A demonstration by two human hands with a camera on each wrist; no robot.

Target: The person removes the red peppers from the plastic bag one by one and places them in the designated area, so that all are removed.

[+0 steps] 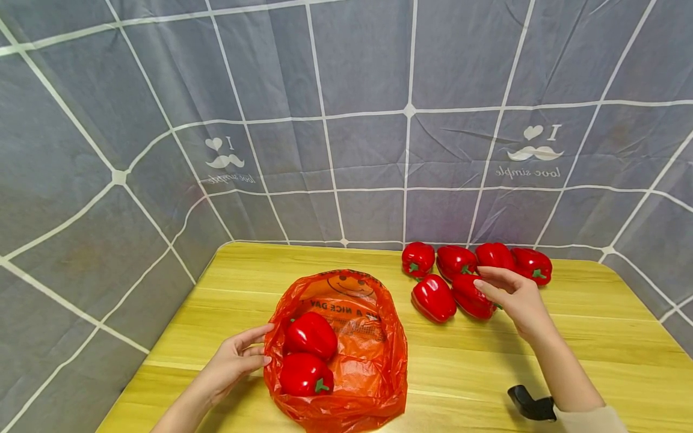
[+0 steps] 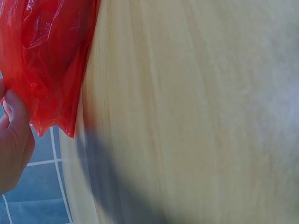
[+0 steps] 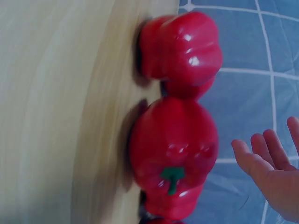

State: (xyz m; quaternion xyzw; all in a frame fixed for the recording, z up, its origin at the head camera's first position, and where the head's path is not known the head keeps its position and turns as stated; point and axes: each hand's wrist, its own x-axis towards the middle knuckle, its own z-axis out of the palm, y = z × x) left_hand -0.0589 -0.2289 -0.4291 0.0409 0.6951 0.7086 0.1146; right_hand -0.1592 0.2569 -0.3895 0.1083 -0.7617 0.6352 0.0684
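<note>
An orange-red plastic bag (image 1: 357, 361) with a smiley print stands open at the front middle of the table. Inside it, on the left, lie two red bell peppers (image 1: 311, 337), one behind the other. My left hand (image 1: 235, 364) pinches the left rim of the bag; the left wrist view shows its thumb (image 2: 16, 109) against the plastic. On the right, my right hand (image 1: 514, 297) reaches over the nearest bell pepper (image 1: 472, 296) of a group, fingers apart. In the right wrist view a gap shows between this hand (image 3: 275, 175) and a green-stemmed pepper (image 3: 175, 140).
Several more red bell peppers (image 1: 433, 299) lie in two rows at the back right, close to the grey tiled-pattern cloth (image 1: 368, 150) hung behind and beside the table. A black strap or band (image 1: 530, 404) shows by the right wrist. The table (image 1: 233, 288) has a yellow wood-grain top.
</note>
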